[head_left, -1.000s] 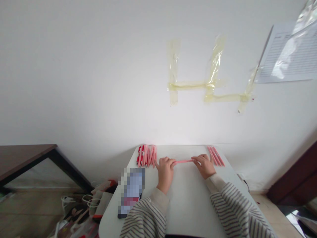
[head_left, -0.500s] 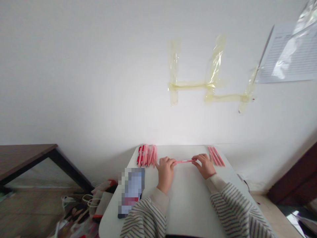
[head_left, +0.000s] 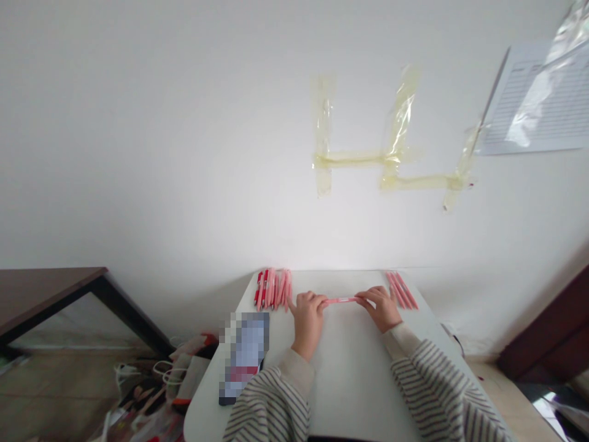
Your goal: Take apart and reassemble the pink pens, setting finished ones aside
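A slim pink pen (head_left: 341, 300) lies level between my two hands, over the middle of the white table (head_left: 356, 380). My left hand (head_left: 307, 319) pinches its left end, and my right hand (head_left: 380, 308) pinches the right end with thumb and fingers. To the left of my left hand, several pink and red pens (head_left: 273, 290) lie side by side at the table's back edge. Just right of my right hand are a few pink pens (head_left: 402, 290), slanted and roughly parallel.
A phone (head_left: 246, 356), its screen blurred, lies on the table's left side by my left sleeve. A white wall (head_left: 184, 153) stands directly behind. Bags and clutter (head_left: 156, 393) fill the floor at left, beside a dark desk (head_left: 55, 288).
Both hands stay in nearly the same place. The pink pen has turned slightly about its length, so a pale label on it shows more clearly.
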Demonstrator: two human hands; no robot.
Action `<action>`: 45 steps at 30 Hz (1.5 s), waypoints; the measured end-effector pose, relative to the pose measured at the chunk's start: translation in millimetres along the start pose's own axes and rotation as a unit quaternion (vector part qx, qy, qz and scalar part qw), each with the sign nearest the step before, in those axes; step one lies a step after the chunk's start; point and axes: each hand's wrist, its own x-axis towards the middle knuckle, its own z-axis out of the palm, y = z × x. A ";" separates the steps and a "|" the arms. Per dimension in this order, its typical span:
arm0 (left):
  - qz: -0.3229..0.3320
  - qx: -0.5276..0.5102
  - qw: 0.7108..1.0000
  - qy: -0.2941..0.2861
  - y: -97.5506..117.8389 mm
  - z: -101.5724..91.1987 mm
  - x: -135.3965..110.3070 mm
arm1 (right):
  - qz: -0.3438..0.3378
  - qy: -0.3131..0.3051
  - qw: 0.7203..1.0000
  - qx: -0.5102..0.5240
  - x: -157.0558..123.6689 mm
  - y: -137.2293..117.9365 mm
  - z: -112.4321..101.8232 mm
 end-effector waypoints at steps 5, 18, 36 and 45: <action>0.000 0.000 1.000 0.001 0.2 0.0 0.0 | -0.006 0.000 1.000 0.014 0.4 0.2 -0.5; 0.009 0.008 1.000 0.010 -3.0 3.0 0.1 | 0.004 -0.019 1.000 0.009 -0.1 -1.4 1.4; 0.002 0.006 1.000 -0.001 -1.5 0.9 0.0 | 0.002 -0.030 0.999 0.027 -0.8 0.3 2.2; -0.004 0.000 1.000 -0.010 0.6 -1.3 1.0 | -0.009 -0.062 0.998 0.027 3.2 8.4 3.7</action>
